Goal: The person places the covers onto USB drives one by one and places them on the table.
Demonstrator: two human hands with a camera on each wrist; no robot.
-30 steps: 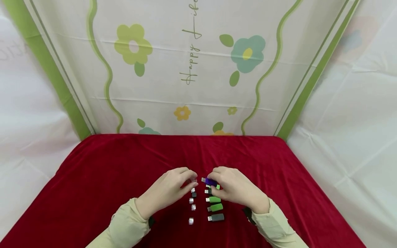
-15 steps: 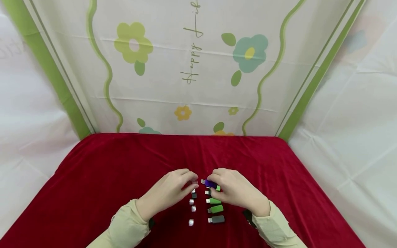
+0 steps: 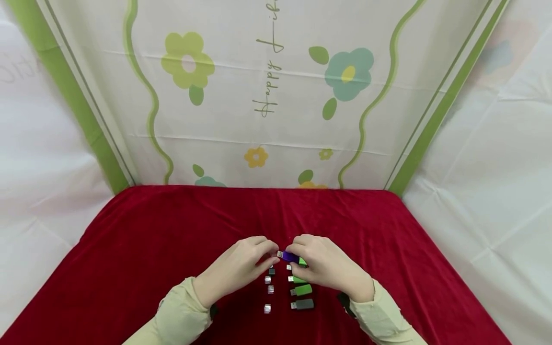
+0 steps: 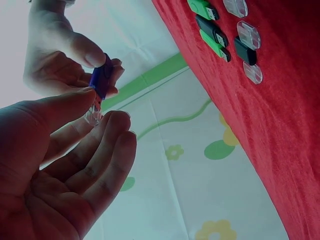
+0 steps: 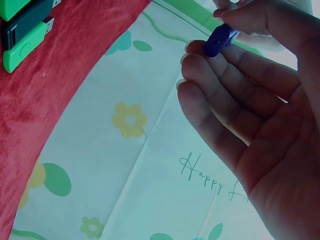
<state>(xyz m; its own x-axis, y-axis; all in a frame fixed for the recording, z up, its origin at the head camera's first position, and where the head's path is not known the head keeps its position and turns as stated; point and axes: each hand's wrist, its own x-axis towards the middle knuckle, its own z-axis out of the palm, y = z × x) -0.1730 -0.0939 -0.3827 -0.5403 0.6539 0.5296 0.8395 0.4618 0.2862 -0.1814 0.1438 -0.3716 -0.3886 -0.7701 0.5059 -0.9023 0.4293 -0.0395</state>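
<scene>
Between its thumb and fingers my right hand pinches a purple USB stick, metal plug pointing left. My left hand pinches a small clear cap facing that plug. In the left wrist view the plug's tip overlaps the cap's opening, and the left thumb partly covers the spot. The right wrist view shows the purple body held at the fingertips, with the other fingers extended. Both hands are raised over the cloth, above the far end of two rows of small parts.
On the red cloth, a column of clear caps and one dark cap lies left. Uncapped sticks line up right: a grey one, green ones and a black one. A printed fabric wall stands behind.
The gap between the hands has narrowed. The purple USB stick has moved slightly left and the cap slightly right, so the plug now meets the left fingertips.
</scene>
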